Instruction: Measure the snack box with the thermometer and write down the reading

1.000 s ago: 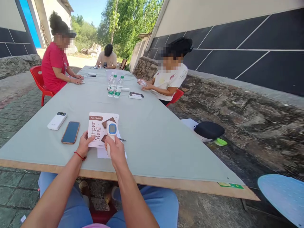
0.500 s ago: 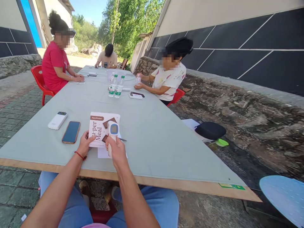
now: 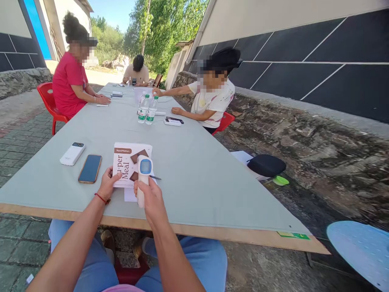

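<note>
Long table [image 3: 197, 170] w/ pale grey-green top and bare wood edge runs from near edge far into the scene. Dark panelled wall w/ white lines on the right, rough stone ledge below it. Brick paving on the left.

Three other ppl sit far up the table: a person in a red top [image 3: 68, 83] on a red chair [image 3: 48, 101], left side; a person in a pale top [image 3: 214, 101] on the right side, one arm stretched toward the table's middle; a third person [image 3: 136, 73] at the far end. Near right corner: a pale blue round surface [image 3: 361, 249]. On the ground right of the table, a black pouch [image 3: 266, 165] w/ a green bit just beside it.

Two water bottles [image 3: 147, 109] stand upright mid-table, touching or nearly so. Near left: white power bank [image 3: 72, 153], dark phone [image 3: 90, 168] just beside it, both flat.

Booklet [image 3: 127, 162], white w/ brown print, lies flat near the near edge, on top of a white sheet [image 3: 130, 195]. Left hand [image 3: 107, 184] rests on the booklet's near left corner, fingers curled on the edge, red cord at the wrist. Right hand [image 3: 152, 198] is wrapped round the grip of a white IR thermometer [image 3: 142, 176], held upright over the booklet's right side, blue screen facing the camera. A pen [image 3: 155, 177] pokes out just right of the thermometer, mostly hidden.
</note>
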Demonstrator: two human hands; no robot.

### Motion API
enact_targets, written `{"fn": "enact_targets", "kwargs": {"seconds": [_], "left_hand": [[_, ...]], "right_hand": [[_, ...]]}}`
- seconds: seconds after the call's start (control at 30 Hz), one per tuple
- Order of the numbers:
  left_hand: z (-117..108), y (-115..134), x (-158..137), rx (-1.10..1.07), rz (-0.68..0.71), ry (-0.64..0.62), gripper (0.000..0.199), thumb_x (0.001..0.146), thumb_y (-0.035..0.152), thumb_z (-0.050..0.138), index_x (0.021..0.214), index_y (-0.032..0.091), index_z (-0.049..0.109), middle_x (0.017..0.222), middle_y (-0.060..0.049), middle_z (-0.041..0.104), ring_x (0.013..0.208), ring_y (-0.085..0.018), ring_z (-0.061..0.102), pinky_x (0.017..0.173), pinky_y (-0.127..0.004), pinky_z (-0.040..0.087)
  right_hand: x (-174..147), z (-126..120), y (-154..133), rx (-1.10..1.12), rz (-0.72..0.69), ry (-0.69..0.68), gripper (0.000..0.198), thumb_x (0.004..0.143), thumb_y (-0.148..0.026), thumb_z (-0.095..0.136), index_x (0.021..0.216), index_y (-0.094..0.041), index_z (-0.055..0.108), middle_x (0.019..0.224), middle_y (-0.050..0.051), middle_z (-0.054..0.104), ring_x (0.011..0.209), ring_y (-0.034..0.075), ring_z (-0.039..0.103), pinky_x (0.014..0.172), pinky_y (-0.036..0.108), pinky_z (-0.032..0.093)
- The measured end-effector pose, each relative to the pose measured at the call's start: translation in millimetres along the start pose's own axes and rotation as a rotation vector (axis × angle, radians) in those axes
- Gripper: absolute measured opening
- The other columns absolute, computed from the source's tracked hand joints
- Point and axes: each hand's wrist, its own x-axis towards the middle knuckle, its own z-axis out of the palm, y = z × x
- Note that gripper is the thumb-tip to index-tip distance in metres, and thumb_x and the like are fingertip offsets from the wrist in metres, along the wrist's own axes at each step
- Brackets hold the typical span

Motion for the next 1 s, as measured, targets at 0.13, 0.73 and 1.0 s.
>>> {"fn": "enact_targets", "kwargs": {"seconds": [0.13,0.73,1.0], "left_hand": [[1,1,-1,-0.012,0.000,0.002,0.063,0.058,0.042,0.086,0.107,0.015,0.059,0.109,-0.011,0.068,0.099,-0.026,0.064,0.086,-0.039,0.049],[1,11,5,-0.065,-0.024,0.027,0.060,0.058,0.038,0.087,0.107,0.016,0.059,0.112,-0.011,0.068,0.105,-0.028,0.063,0.093,-0.044,0.049],[22,27,70,-0.086,0.037,0.095,0.066,0.052,0.033,0.090,0.103,0.021,0.052,0.111,-0.007,0.064,0.101,-0.023,0.064,0.090,-0.040,0.051]], "right_hand": [[-22,3,-14,-0.002,-0.069,-0.063,0.022,0.077,-0.042,0.061,0.080,-0.020,0.057,0.071,-0.002,0.054,0.065,0.014,0.045,0.060,0.026,0.037],[-36,-60,-32,-0.223,-0.202,0.113,0.033,0.076,-0.049,0.063,0.095,-0.021,0.064,0.080,0.002,0.062,0.072,0.018,0.052,0.065,0.029,0.041],[61,-201,2,-1.400,0.151,0.221,0.037,0.082,-0.028,0.052,0.117,-0.019,0.060,0.100,0.010,0.069,0.087,0.024,0.063,0.064,0.029,0.036]]}}
